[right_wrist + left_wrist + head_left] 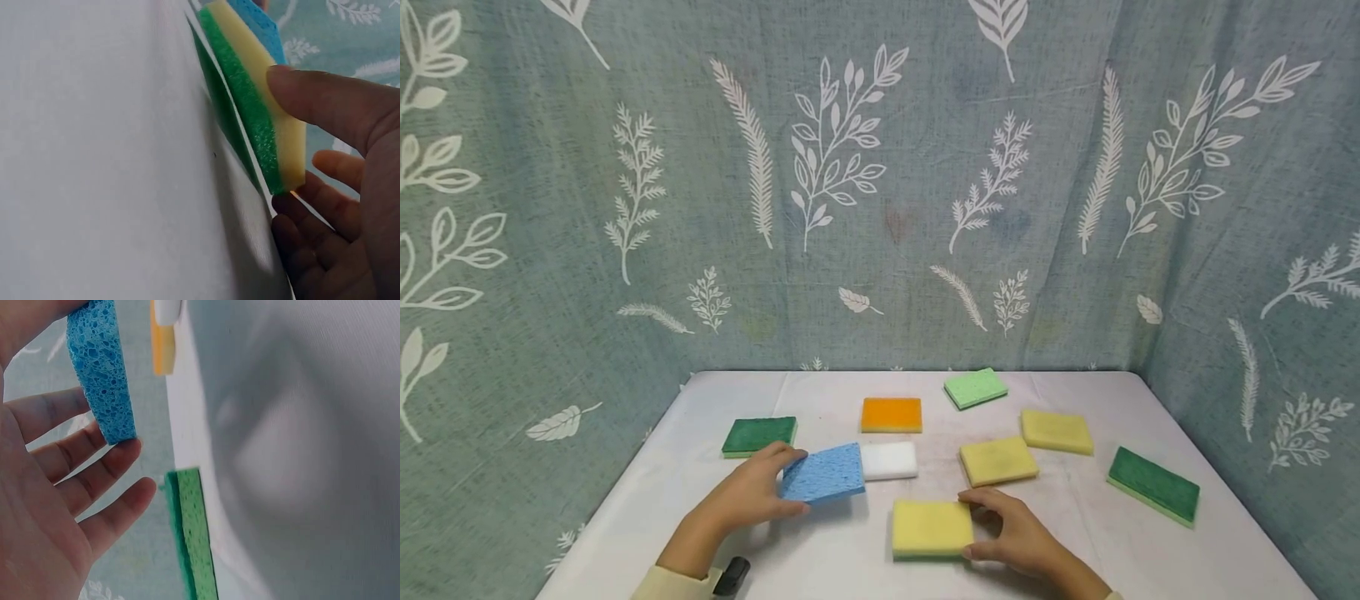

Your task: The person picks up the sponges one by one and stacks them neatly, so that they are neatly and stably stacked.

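Note:
My left hand [753, 490] pinches a blue sponge [824, 474] between thumb and fingers, holding it raised over the table. Its porous side [103, 372] shows in the left wrist view, where the lower fingers spread loosely below it. With thumb and fingertips, my right hand [1011, 531] grips the right end of a yellow sponge [931, 528]. That sponge has a green scouring layer [247, 106] underneath, close over the white tabletop. Right behind the blue sponge lies a white sponge [891, 461]. A dark green sponge [759, 437] lies just beyond my left hand.
An orange-topped sponge [891, 414] and a light green one [975, 387] lie farther back. Two more yellow sponges, a nearer one [998, 461] and a farther one [1057, 431], sit right of centre. Another dark green sponge [1153, 486] lies at the right. A leaf-patterned curtain [895, 208] surrounds the table.

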### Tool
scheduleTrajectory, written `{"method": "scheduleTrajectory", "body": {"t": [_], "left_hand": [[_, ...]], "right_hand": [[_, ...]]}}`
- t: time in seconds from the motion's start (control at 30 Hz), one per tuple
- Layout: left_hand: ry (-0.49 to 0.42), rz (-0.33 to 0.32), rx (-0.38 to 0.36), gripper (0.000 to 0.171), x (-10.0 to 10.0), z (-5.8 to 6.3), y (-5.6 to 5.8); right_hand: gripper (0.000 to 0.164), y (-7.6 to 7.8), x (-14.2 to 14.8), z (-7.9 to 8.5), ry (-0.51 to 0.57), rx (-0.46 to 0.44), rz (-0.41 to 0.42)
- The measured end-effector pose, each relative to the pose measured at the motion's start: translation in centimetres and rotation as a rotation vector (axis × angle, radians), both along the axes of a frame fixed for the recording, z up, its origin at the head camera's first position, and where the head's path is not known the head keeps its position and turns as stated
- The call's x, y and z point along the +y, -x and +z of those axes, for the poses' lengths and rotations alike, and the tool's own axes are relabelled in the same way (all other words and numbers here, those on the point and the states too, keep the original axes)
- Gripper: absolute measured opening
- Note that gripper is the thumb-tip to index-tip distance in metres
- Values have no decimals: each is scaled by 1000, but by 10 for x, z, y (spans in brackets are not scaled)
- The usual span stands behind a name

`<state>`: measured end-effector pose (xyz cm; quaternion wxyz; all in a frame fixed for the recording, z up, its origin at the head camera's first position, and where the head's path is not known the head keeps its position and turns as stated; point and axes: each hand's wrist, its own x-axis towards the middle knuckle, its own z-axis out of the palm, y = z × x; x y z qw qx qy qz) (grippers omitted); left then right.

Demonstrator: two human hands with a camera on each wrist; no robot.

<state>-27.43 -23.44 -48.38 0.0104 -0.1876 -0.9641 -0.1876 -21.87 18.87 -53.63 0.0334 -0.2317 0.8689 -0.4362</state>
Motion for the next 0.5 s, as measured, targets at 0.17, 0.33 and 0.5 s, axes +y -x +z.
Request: {"method": "scheduleTrajectory", "body": {"t": [0.17,0.33,0.5], "left_hand": [[1,-47,18,80,11,1,0],[2,-114,31,78,23,3,0],[25,-175,42,78,37,0,1]], "right_hand": [[72,-2,-4,-2,2,10,21],[73,-4,-5,-4,-22,32,22],[76,-3,-6,-5,-45,32,16]]}}
